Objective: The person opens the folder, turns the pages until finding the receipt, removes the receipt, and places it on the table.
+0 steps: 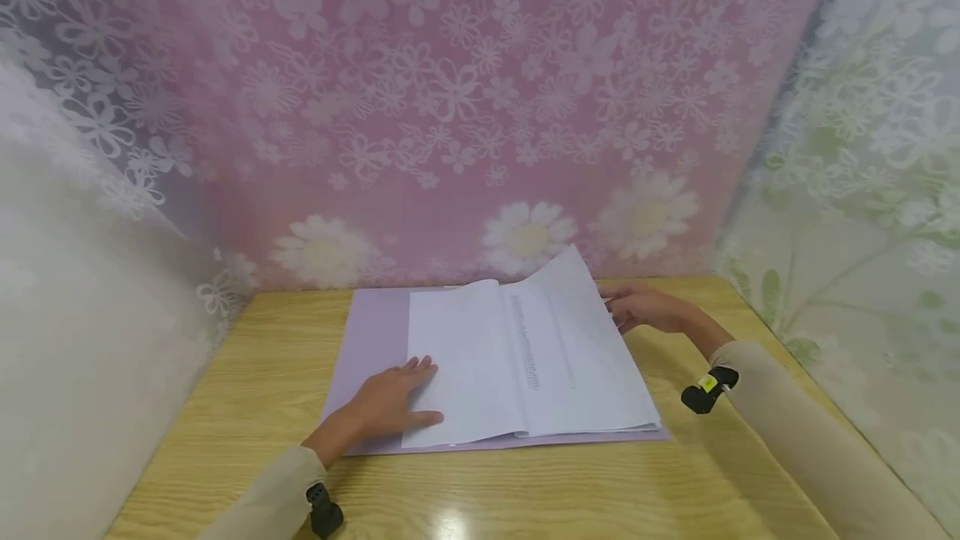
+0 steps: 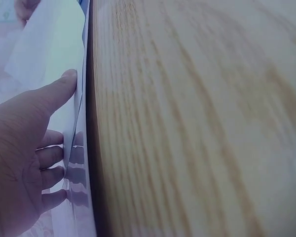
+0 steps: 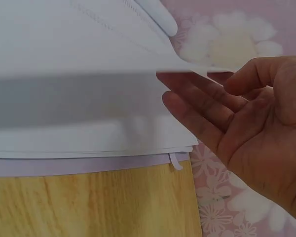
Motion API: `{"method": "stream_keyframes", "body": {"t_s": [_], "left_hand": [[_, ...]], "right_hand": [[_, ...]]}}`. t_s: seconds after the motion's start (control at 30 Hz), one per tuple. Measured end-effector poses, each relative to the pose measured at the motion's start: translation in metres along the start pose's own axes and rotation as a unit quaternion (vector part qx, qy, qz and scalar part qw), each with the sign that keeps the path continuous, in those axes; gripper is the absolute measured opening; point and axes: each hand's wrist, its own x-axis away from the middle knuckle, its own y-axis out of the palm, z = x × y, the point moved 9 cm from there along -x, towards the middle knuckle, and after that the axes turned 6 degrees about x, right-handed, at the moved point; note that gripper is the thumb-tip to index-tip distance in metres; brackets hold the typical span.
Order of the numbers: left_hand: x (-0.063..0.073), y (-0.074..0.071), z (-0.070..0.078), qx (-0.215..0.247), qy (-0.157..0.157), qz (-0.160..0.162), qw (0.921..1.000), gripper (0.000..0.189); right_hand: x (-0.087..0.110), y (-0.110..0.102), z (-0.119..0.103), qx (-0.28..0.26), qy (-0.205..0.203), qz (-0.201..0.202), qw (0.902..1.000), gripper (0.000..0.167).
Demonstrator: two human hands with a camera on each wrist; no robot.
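An open lilac folder [image 1: 372, 327] lies on the table with white pages spread on it. My left hand [image 1: 386, 400] rests on the left page [image 1: 468, 357], fingers and thumb spread near its outer edge. At the far right edge, my right hand [image 1: 647, 309] holds the right page [image 1: 600, 357], whose upper corner is raised and curved. In the right wrist view, thumb and forefinger pinch this sheet's edge while the other fingers [image 3: 195, 118] extend beneath it. Small printed lines [image 1: 527, 344] run near the fold. More sheets [image 3: 89, 143] lie underneath.
The wood-grain table [image 1: 247, 382] extends around the folder. A pink floral wall [image 1: 450, 107] stands right behind it, with pale floral panels on both sides. A narrow light strip [image 3: 175, 162] sticks out from the folder's edge.
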Motion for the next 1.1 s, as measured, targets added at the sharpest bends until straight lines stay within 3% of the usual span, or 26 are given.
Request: {"method": "stream_keyframes", "body": {"t_s": [0.23,0.4,0.63,0.8,0.97,1.1], "left_hand": [[0.001,-0.001,-0.001,0.011,0.000,0.006,0.9999,0.084],[0.002,0.004,-0.003,0.012,0.001,0.005,0.9999,0.084],[0.002,0.005,-0.003,0.017,0.010,0.006,0.9998,0.084],[0.000,0.004,-0.005,0.014,0.004,0.001,0.9999,0.086],[0.000,0.004,-0.007,0.019,0.003,-0.003,0.9998,0.085],[0.000,0.003,-0.008,0.031,0.004,-0.001,0.9995,0.083]], "right_hand": [[0.016,0.024,-0.008,0.020,-0.078,-0.023,0.9964,0.055],[0.019,0.044,-0.012,0.012,-0.108,-0.029,0.9937,0.077],[0.016,0.069,-0.021,0.015,-0.110,-0.028,0.9934,0.095],[0.011,0.085,-0.028,0.070,-0.114,-0.022,0.9908,0.101],[0.007,0.102,-0.042,0.134,-0.136,-0.020,0.9814,0.102],[0.006,0.110,-0.050,0.189,-0.127,-0.007,0.9737,0.102]]}}
